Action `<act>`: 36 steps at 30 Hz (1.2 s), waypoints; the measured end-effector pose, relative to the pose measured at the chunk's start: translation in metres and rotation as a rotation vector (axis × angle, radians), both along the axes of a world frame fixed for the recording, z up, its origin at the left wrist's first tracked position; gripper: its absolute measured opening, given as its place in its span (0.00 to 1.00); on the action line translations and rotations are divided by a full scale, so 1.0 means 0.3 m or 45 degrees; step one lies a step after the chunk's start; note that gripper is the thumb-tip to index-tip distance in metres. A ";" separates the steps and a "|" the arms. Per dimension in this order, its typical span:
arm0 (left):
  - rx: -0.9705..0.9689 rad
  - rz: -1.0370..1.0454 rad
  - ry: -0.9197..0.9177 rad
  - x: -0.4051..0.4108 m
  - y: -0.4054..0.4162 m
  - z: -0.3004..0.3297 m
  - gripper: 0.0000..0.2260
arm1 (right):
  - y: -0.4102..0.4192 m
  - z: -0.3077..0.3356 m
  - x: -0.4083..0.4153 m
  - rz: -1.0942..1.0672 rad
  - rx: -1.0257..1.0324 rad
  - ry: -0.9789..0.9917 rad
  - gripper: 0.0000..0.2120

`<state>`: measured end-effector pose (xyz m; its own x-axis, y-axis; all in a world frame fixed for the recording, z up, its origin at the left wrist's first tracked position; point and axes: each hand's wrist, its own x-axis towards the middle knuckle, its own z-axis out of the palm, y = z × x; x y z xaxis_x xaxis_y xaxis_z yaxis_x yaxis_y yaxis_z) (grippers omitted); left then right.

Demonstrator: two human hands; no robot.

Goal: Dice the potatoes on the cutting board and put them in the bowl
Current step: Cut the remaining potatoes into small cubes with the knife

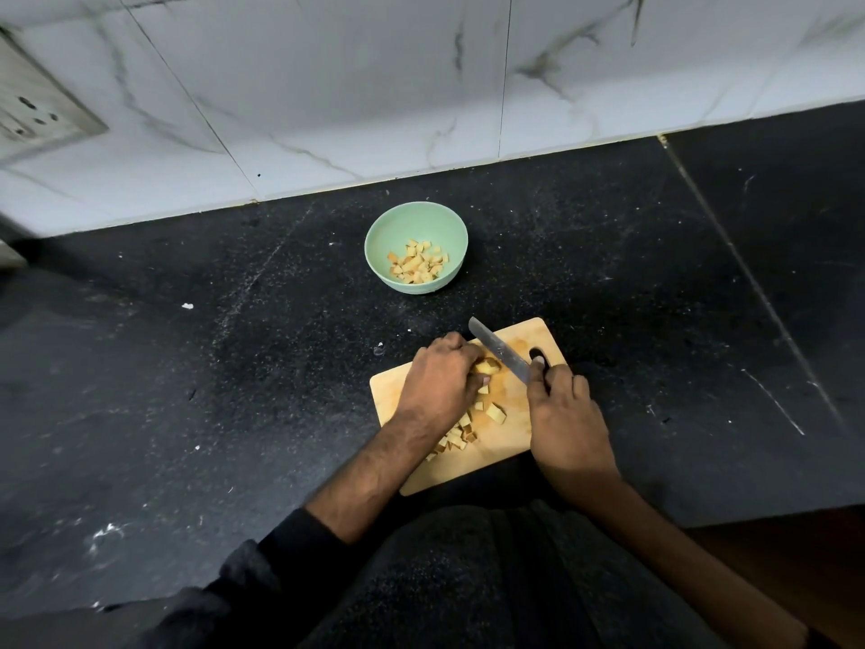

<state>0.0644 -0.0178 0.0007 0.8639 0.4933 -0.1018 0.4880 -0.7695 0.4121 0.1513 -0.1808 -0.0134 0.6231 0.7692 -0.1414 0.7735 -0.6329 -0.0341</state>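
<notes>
Left hand [440, 381] grips potato [487, 367]; right hand [561, 409] grips knife [498, 351], blade just right of potato, angled up-left

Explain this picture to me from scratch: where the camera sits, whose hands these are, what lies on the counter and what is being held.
There is no machine here. A person wears a wide-angle camera on the head, so this single view looks forward and down at their own two hands. On the black speckled stone counter lies a light wooden cutting board. The left hand holds down a piece of yellow potato. The right hand grips the dark handle of a steel-bladed kitchen knife, whose blade points away across the board. Cut potato cubes lie loose on the board. Farther back stands a pale green round bowl, already holding diced potato. Behind it rises a white marbled tile wall.
</notes>
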 end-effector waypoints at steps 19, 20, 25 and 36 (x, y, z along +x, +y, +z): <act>-0.236 0.112 -0.208 -0.184 0.031 0.045 0.10 | 0.179 0.053 0.062 0.270 0.362 0.554 0.09; -0.247 0.122 -0.225 -0.195 0.026 0.044 0.10 | 0.179 0.056 0.051 0.260 0.420 0.606 0.09; -0.361 0.157 -0.315 -0.236 0.014 0.023 0.13 | 0.143 0.044 0.000 0.289 0.577 0.699 0.17; -0.517 0.309 -0.492 -0.229 -0.035 0.005 0.10 | 0.139 0.068 0.007 0.208 0.726 0.803 0.11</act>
